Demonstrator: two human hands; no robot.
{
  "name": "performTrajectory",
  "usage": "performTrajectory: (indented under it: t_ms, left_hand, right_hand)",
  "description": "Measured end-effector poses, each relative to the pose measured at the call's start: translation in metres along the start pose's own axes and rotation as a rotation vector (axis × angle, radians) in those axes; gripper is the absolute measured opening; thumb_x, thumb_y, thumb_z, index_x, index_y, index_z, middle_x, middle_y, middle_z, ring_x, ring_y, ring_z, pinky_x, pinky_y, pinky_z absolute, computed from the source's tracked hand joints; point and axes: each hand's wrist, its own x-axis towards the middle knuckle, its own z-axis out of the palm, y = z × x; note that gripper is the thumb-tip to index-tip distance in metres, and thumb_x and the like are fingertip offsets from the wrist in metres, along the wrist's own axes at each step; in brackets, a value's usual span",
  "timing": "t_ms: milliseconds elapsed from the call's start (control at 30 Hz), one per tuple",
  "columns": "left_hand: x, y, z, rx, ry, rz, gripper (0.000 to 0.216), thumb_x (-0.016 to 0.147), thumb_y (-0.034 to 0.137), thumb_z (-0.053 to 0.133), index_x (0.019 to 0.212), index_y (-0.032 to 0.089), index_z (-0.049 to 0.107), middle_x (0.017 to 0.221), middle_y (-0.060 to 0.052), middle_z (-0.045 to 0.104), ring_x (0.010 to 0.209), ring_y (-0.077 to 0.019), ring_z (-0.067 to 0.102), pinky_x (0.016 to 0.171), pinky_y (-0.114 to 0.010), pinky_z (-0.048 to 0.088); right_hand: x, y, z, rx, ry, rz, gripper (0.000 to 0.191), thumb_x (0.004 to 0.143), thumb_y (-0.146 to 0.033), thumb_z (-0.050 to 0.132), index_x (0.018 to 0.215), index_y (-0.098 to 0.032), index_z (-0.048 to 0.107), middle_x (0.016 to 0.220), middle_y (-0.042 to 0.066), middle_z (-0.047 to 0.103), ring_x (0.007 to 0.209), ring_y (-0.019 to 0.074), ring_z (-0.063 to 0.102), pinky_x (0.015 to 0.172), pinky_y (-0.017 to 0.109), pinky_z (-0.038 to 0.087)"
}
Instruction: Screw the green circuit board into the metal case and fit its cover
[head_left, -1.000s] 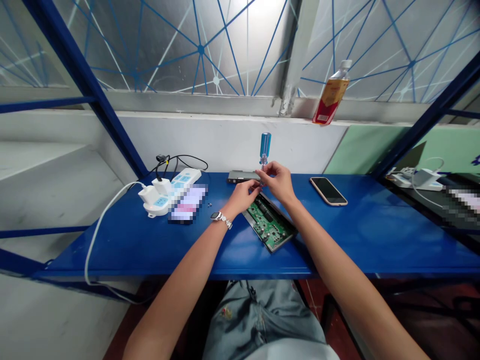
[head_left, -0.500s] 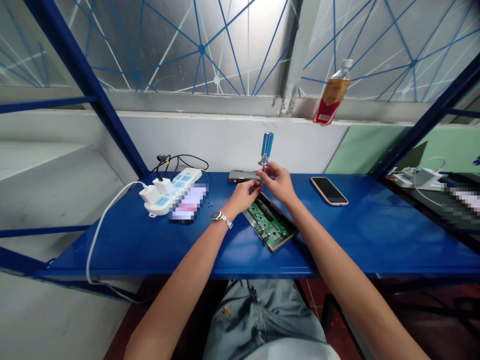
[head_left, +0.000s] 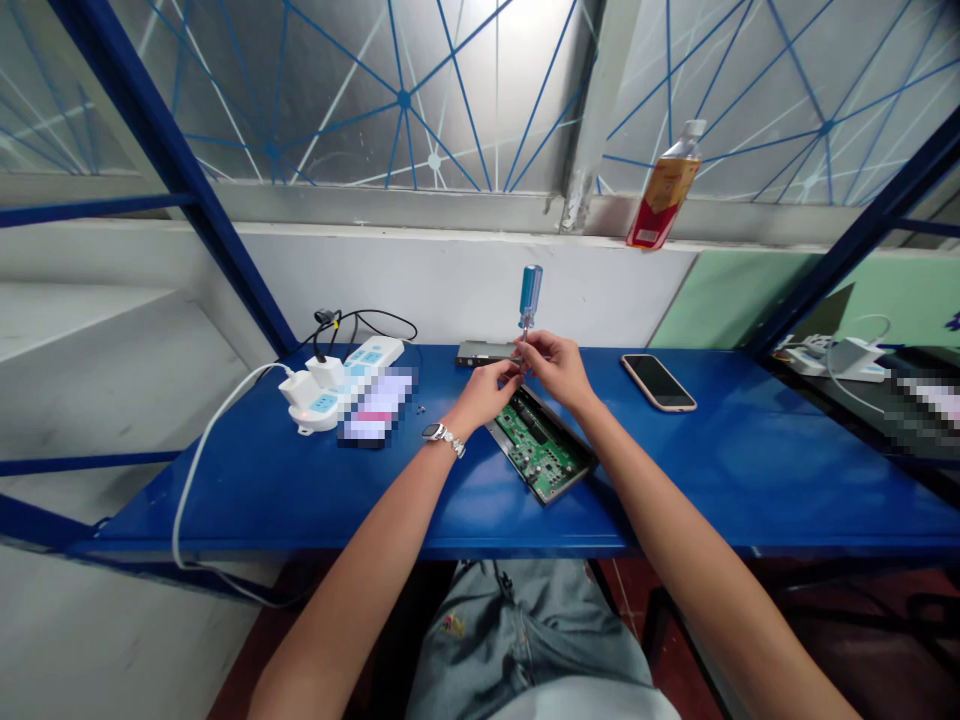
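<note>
A screwdriver with a blue, clear-striped handle stands nearly upright, handle at the top. My right hand is closed around its shaft just below the handle. Close beside it, my left hand pinches near the lower end of the shaft; what its fingertips hold is hidden. Under both hands lies an opened device with a green circuit board in a metal casing, set at a slant on the blue table. The far end of the board and the screwdriver's tip are covered by my fingers.
Behind my hands lies a flat grey metal case. Tiny screws are on the table to the left, near a lit phone and a white power strip with cables. A dark-screened phone lies right; a bottle stands on the ledge.
The screwdriver's handle has shifted slightly left, and my right hand's fingers have dropped a little. My left hand and the circuit board look almost unchanged.
</note>
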Motion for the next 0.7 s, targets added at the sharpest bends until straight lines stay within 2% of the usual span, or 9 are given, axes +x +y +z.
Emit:
performTrajectory:
  t_ms: [100, 200, 300, 400, 467, 700]
  left_hand:
    - [-0.0004, 0.0006, -0.0004, 0.017, 0.000, 0.005, 0.023, 0.095, 0.034, 0.062, 0.100, 0.015, 0.075, 0.095, -0.007, 0.079, 0.076, -0.0192, 0.069, 0.073, -0.029, 0.054]
    - [-0.0009, 0.0014, -0.0007, 0.018, 0.000, 0.005, 0.022, 0.095, 0.032, 0.061, 0.098, 0.015, 0.075, 0.093, -0.007, 0.079, 0.079, -0.0201, 0.070, 0.074, -0.029, 0.053]
    - [-0.0012, 0.0026, -0.0008, 0.015, 0.003, 0.001, 0.021, 0.095, 0.031, 0.061, 0.099, 0.015, 0.075, 0.093, -0.007, 0.079, 0.082, -0.0207, 0.071, 0.077, -0.030, 0.054]
    - [-0.0012, 0.0039, -0.0012, -0.003, -0.006, 0.004, 0.022, 0.095, 0.031, 0.061, 0.103, 0.016, 0.075, 0.095, -0.008, 0.079, 0.083, -0.0207, 0.072, 0.079, -0.030, 0.055]
    - [-0.0011, 0.0045, -0.0015, -0.009, -0.008, 0.011, 0.021, 0.095, 0.031, 0.061, 0.103, 0.016, 0.075, 0.095, -0.007, 0.080, 0.084, -0.0208, 0.072, 0.079, -0.030, 0.055]
    - [-0.0011, 0.0032, -0.0015, 0.036, 0.002, 0.014, 0.020, 0.094, 0.028, 0.060, 0.094, 0.015, 0.075, 0.096, -0.007, 0.079, 0.081, -0.0198, 0.071, 0.072, -0.027, 0.052]
  right_hand:
    - [-0.0006, 0.0000, 0.0011, 0.045, -0.022, -0.009, 0.039, 0.091, -0.055, 0.062, 0.105, -0.019, 0.069, 0.086, 0.004, 0.074, 0.058, 0.0119, 0.059, 0.060, 0.029, 0.052]
    - [-0.0011, 0.0004, 0.0016, 0.023, 0.021, -0.001, 0.043, 0.085, -0.053, 0.071, 0.115, -0.023, 0.064, 0.088, 0.002, 0.073, 0.056, 0.0113, 0.058, 0.057, 0.028, 0.051]
    - [-0.0014, -0.0004, 0.0011, -0.026, 0.098, 0.009, 0.035, 0.078, -0.048, 0.080, 0.094, -0.022, 0.062, 0.080, 0.000, 0.069, 0.056, 0.0129, 0.061, 0.055, 0.028, 0.049]
    - [-0.0013, -0.0011, 0.0001, -0.013, 0.099, 0.026, 0.031, 0.081, -0.046, 0.077, 0.076, -0.021, 0.059, 0.065, -0.001, 0.065, 0.055, 0.0147, 0.061, 0.056, 0.029, 0.050]
    - [-0.0012, -0.0008, -0.0001, 0.010, 0.068, 0.030, 0.030, 0.083, -0.047, 0.075, 0.078, -0.020, 0.063, 0.062, -0.001, 0.065, 0.055, 0.0154, 0.062, 0.059, 0.031, 0.052]
    - [-0.0023, -0.0018, 0.0042, 0.104, -0.027, 0.057, 0.040, 0.086, -0.057, 0.066, 0.097, -0.019, 0.068, 0.083, 0.004, 0.075, 0.050, 0.0116, 0.059, 0.054, 0.030, 0.053]
